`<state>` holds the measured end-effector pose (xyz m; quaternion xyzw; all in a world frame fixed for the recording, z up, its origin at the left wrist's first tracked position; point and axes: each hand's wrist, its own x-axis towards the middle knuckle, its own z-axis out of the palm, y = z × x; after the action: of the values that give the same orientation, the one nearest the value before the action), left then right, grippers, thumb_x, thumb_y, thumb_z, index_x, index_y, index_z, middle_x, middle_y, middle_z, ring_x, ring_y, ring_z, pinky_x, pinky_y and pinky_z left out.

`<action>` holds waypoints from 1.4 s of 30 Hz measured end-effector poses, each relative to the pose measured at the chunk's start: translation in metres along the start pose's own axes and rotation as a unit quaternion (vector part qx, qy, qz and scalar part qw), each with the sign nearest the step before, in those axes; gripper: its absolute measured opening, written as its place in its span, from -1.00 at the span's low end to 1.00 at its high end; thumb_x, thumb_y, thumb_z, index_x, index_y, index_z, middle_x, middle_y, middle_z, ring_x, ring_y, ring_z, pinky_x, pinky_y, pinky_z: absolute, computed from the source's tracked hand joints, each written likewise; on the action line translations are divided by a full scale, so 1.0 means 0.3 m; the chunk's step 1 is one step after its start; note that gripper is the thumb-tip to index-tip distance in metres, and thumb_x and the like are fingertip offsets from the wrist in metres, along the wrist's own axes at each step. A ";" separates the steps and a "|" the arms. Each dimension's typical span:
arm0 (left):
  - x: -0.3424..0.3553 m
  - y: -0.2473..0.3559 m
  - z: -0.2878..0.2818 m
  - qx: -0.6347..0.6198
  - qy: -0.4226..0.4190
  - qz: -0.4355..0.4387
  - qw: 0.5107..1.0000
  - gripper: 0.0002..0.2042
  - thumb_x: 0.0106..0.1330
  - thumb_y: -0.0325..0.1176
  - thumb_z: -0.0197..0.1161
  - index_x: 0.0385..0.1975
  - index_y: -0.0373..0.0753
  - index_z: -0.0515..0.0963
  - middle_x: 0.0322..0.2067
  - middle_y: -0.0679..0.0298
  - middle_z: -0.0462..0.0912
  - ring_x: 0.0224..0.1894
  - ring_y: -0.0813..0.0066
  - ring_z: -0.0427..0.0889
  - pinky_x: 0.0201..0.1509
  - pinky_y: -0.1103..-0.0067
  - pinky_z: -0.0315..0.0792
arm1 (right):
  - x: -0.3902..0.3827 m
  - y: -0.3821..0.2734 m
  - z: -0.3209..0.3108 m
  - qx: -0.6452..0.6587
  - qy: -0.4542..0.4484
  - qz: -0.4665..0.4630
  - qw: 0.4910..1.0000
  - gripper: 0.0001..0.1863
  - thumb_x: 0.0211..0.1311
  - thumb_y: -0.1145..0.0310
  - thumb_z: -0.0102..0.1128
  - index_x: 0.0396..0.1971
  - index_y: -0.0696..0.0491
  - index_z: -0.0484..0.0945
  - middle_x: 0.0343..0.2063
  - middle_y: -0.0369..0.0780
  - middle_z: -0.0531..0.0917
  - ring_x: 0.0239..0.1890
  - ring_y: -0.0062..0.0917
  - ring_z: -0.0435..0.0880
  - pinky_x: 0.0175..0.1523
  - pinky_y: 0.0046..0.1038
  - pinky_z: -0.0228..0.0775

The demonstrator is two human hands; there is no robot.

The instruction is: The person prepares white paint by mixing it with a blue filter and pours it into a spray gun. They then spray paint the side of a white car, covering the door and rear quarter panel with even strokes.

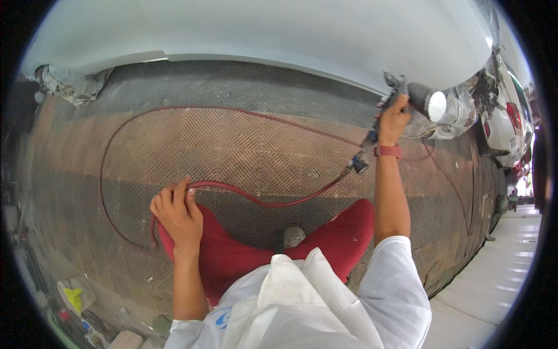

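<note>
My right hand (395, 121), a red band on its wrist, is closed round the grip of a spray gun (399, 86). The gun's dark cup (419, 99), with a white end, sticks out to the right of the hand. Close beyond the gun is a pale, smooth vehicle body panel (267, 29). A red air hose (273, 203) runs from the fitting (358, 164) below the gun to my left hand (180, 212). That hand's fingers are wrapped round the hose above my left knee. From there the hose loops across the floor.
Ridged floor tiles (203, 139) lie under the hose loop. Crumpled covering (72, 84) wraps a wheel at the far left; more covering (459, 113) is at the right. Another vehicle (503, 131) stands at the right edge. A container with a yellow-green item (74, 298) sits at lower left.
</note>
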<state>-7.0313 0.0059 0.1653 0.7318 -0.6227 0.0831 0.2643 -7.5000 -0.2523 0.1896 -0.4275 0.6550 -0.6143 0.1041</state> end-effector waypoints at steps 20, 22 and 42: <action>-0.151 -0.523 -0.059 0.034 0.233 -0.195 0.952 -0.65 0.69 -0.05 -0.03 0.18 -0.14 0.51 0.08 0.29 0.57 0.20 0.24 0.46 0.50 0.01 -0.06 | -0.899 -0.738 1.234 0.155 -0.272 -0.169 0.935 -0.40 0.57 -0.02 0.05 0.16 0.27 0.64 -0.49 0.10 0.71 -0.41 -0.09 0.76 -0.21 -0.16 0.55; -0.150 -0.524 -0.056 0.036 0.229 -0.199 0.952 -0.66 0.69 -0.06 -0.03 0.18 -0.14 0.50 0.08 0.30 0.59 0.20 0.24 0.48 0.50 0.01 -0.05 | -0.918 -0.752 1.275 0.167 -0.308 -0.150 0.924 -0.40 0.57 -0.04 0.05 0.13 0.27 0.65 -0.48 0.09 0.72 -0.38 -0.04 0.77 -0.19 -0.14 0.56; 0.045 -0.095 0.092 -0.121 -0.035 0.170 0.977 -0.75 0.26 -0.26 0.47 -0.08 -0.09 0.77 -0.35 0.33 0.65 -0.32 0.31 0.55 -0.17 0.37 0.34 | -0.190 -0.068 0.114 0.017 -0.100 0.003 0.995 -0.45 0.67 -0.04 -0.01 -0.25 0.22 0.52 -0.63 -0.29 0.46 -0.67 -0.63 0.47 -0.58 -0.48 0.34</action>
<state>-7.0068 -0.0169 0.1400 0.5802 -0.7523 0.0249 0.3113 -7.4337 -0.2352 0.1779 -0.4833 0.6319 -0.5792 0.1779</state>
